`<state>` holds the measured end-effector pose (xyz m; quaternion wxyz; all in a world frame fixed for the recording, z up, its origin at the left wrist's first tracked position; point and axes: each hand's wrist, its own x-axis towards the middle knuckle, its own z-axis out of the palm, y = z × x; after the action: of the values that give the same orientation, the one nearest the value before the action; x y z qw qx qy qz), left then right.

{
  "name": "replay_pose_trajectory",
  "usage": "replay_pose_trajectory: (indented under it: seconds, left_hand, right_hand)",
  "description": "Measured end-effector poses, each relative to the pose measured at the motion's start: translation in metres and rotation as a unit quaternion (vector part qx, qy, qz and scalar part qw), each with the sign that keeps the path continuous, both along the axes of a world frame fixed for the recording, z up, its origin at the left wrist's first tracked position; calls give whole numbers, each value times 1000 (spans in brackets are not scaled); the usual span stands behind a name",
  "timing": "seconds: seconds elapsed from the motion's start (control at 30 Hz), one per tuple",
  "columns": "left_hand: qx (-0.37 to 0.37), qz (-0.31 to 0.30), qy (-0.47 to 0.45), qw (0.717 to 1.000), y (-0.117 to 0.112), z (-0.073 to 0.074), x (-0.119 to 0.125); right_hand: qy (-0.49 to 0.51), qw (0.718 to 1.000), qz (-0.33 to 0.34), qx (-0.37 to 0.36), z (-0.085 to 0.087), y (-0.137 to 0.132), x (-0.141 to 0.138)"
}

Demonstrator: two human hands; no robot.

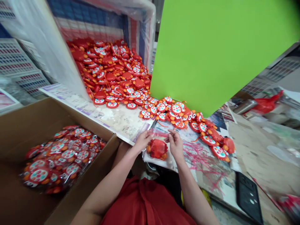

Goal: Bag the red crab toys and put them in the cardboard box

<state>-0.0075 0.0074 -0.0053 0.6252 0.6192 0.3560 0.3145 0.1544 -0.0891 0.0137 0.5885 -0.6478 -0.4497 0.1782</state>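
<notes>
A clear plastic bag (160,134) with a red and orange crab-shaped toy (157,149) inside lies at the table's front edge. My left hand (143,140) pinches the top left corner of this bag. At the opposite top corner, my right hand (175,144) has its thumb and fingers closed on the bag's edge. A pink strip runs along the bag top between both hands. Beyond them, a row of loose crab toys (177,108) with white, dotted faces spreads over the table. Pink strips (199,156) lie scattered to the right of my right hand.
A tipped, plastic-lined container (150,28) at the back spills a heap of crab toys (112,72). On the left stands a cardboard box (90,175) with bagged toys (63,156). A tall green panel (206,56) rises behind; a black phone (249,195) lies at right.
</notes>
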Motion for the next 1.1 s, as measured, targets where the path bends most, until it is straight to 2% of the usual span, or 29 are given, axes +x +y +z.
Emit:
replay_pose_trajectory:
  seconds: [0.07, 0.13, 0.17, 0.23, 0.3, 0.4, 0.5, 0.6, 0.7, 0.77, 0.8, 0.87, 0.93, 1.0, 1.1]
  left_hand:
    - [-25, -22, -19, 999, -2, 2, 2]
    - [-35, -29, -33, 998, -5, 7, 7]
    - [-37, -37, -42, 998, -7, 10, 9]
    - [-24, -56, -51, 997, -10, 17, 14]
    - [33, -64, -33, 997, -12, 23, 17]
    - [159, -62, 42, 984, -13, 31, 17]
    - [234, -78, 110, 963, -13, 37, 15]
    - [248, -102, 101, 958, -14, 38, 15]
    - [191, -114, 43, 974, -12, 31, 15]
    - [109, -96, 29, 989, -7, 19, 12]
    - [58, -82, 29, 995, -4, 12, 11]
    - [-45, -50, 29, 997, 2, -3, 7]
    - [-121, -27, 21, 992, 8, -14, 3]
    - [-141, -22, 9, 990, 12, -18, 1]
    - [-108, -39, -3, 993, 12, -15, -2]
  right_hand:
    - [-91, 996, -24, 6, 5, 0, 2]
    - [-217, 974, -53, 25, 12, 1, 2]
    - [-276, 959, -52, 35, 16, 3, 1]
    - [-371, 928, -8, 38, 24, 7, -4]
    - [-438, 898, 41, 22, 30, 11, -10]
    - [-498, 865, 62, -9, 34, 18, -17]
    - [-495, 866, 68, -16, 32, 25, -17]
    - [-414, 908, 60, -3, 21, 33, -3]
    - [-309, 951, 9, -13, 5, 36, 35]
    - [-269, 960, -52, -60, -6, 31, 74]
    - [-263, 956, -85, -103, -11, 26, 95]
    - [-285, 924, -156, -203, -20, 12, 133]
    - [-303, 902, -189, -243, -24, -4, 160]
    - [-321, 893, -178, -260, -25, -17, 173]
    - [-388, 871, -149, -261, -17, -27, 174]
